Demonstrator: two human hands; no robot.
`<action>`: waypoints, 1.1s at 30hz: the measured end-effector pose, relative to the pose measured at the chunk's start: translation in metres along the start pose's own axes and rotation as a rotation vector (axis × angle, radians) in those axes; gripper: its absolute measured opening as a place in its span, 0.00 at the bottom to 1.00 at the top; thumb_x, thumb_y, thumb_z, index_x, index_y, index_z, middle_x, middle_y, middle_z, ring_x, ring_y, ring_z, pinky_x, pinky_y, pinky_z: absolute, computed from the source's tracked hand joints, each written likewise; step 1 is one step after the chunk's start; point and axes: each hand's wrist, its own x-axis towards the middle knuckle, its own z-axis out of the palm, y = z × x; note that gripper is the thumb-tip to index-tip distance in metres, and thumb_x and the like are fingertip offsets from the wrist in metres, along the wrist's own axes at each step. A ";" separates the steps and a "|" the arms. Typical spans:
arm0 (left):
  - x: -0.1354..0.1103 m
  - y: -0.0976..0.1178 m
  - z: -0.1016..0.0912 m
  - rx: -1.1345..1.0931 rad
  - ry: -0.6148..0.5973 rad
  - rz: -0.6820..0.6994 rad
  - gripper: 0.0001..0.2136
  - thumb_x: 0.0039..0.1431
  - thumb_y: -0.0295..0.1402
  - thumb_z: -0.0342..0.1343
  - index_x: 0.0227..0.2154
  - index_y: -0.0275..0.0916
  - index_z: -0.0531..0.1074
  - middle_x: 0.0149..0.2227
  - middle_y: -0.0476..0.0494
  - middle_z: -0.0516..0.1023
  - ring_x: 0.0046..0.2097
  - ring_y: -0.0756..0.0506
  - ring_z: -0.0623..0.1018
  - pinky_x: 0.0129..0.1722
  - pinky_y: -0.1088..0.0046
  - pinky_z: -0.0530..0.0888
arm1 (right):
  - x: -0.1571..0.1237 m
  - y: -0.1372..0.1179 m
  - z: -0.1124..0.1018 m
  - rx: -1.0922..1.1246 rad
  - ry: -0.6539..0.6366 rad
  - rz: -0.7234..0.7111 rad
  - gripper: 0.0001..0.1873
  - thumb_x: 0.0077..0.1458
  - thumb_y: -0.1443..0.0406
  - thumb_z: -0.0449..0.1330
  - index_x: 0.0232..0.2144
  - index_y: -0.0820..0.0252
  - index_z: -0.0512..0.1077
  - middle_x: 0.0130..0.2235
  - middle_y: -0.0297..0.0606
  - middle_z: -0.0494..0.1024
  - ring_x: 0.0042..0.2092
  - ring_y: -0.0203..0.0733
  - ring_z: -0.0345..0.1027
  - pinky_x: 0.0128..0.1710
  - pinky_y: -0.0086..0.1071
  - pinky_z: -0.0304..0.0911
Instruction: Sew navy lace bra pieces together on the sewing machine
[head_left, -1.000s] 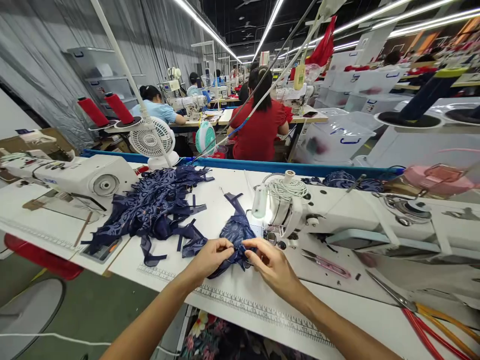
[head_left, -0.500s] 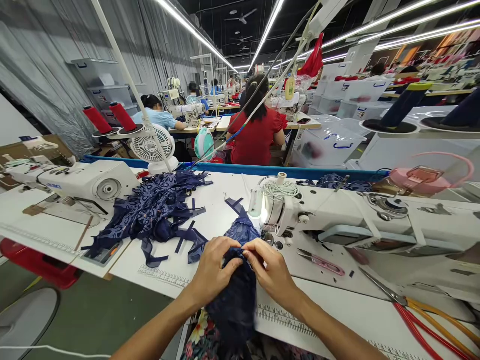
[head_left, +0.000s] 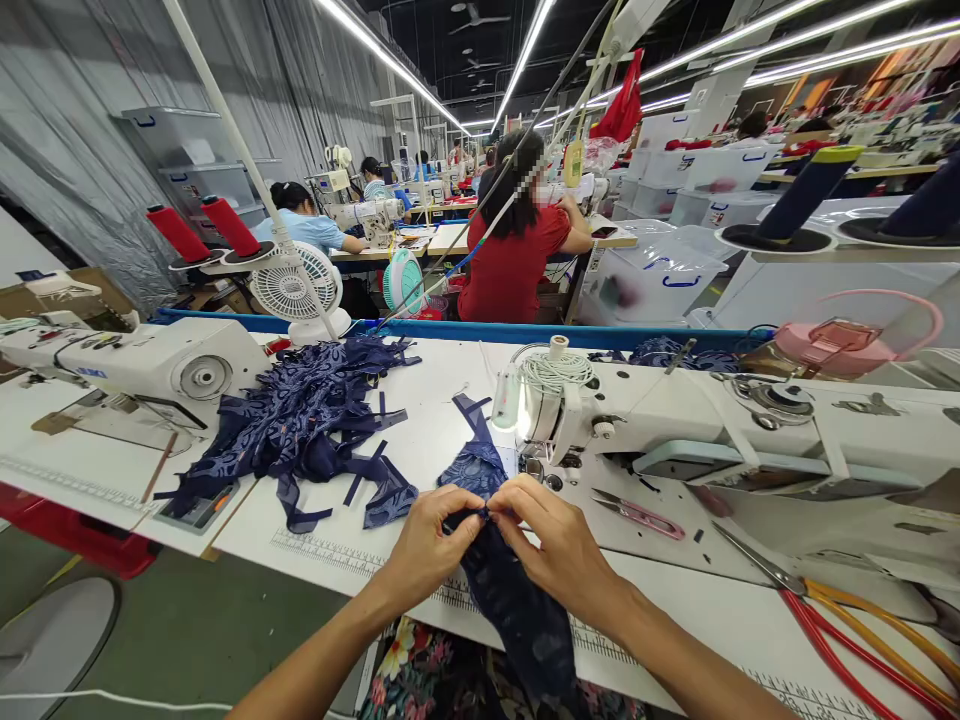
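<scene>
Between my two hands is a piece of navy lace fabric [head_left: 517, 610], pinched at its middle. My left hand [head_left: 435, 535] is closed, thumb and forefinger gripping the fabric from the left. From the right, my right hand [head_left: 544, 530] pinches the same spot, its fingertips almost touching the left ones. One part of the fabric lies on the table beyond my fingers, with a strap reaching away. The other part hangs over the front edge above my lap. Just right of the fabric stands the head of a white sewing machine [head_left: 637, 410], its lamp lit.
A heap of navy lace pieces [head_left: 300, 420] lies to the left, near a second sewing machine [head_left: 135, 360]. Pink-handled thread snips [head_left: 637, 515] and large scissors [head_left: 795, 580] lie on the right. A white fan [head_left: 300, 285] stands behind. People sit at machines farther off.
The hanging part of the fabric has swung to the right. My hands stay pinched on it at nearly the same place. The person in red ahead has turned and reached an arm rightward.
</scene>
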 end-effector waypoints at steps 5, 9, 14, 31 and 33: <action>-0.001 -0.005 0.001 0.127 0.010 0.056 0.07 0.61 0.29 0.53 0.35 0.44 0.76 0.33 0.49 0.78 0.38 0.46 0.75 0.46 0.66 0.64 | 0.007 -0.001 -0.009 0.003 -0.113 0.045 0.07 0.60 0.71 0.53 0.30 0.56 0.65 0.31 0.34 0.70 0.33 0.37 0.64 0.31 0.29 0.59; -0.001 -0.006 0.002 0.133 -0.005 0.062 0.07 0.61 0.29 0.53 0.35 0.44 0.77 0.33 0.49 0.78 0.38 0.46 0.75 0.46 0.66 0.63 | 0.011 -0.001 -0.014 -0.003 -0.190 0.054 0.07 0.57 0.72 0.53 0.30 0.56 0.63 0.31 0.33 0.69 0.33 0.37 0.63 0.29 0.29 0.57; 0.000 -0.008 0.002 0.109 -0.018 0.049 0.07 0.60 0.28 0.54 0.34 0.44 0.76 0.33 0.51 0.78 0.37 0.47 0.75 0.46 0.67 0.63 | 0.011 0.001 -0.012 0.019 -0.263 0.112 0.07 0.57 0.72 0.52 0.30 0.55 0.60 0.30 0.31 0.67 0.30 0.36 0.61 0.27 0.29 0.53; 0.002 -0.011 0.021 0.012 0.123 0.019 0.05 0.60 0.29 0.54 0.31 0.41 0.74 0.31 0.47 0.76 0.37 0.45 0.75 0.42 0.68 0.68 | -0.004 0.018 0.009 0.764 -0.177 0.564 0.14 0.61 0.52 0.54 0.34 0.56 0.64 0.26 0.27 0.58 0.26 0.33 0.52 0.23 0.26 0.52; 0.002 -0.010 0.021 0.006 0.113 0.021 0.05 0.60 0.29 0.54 0.32 0.41 0.74 0.31 0.48 0.76 0.37 0.45 0.75 0.43 0.68 0.67 | -0.004 0.019 0.008 0.694 -0.150 0.493 0.14 0.61 0.53 0.55 0.38 0.56 0.66 0.28 0.29 0.62 0.28 0.34 0.56 0.26 0.27 0.55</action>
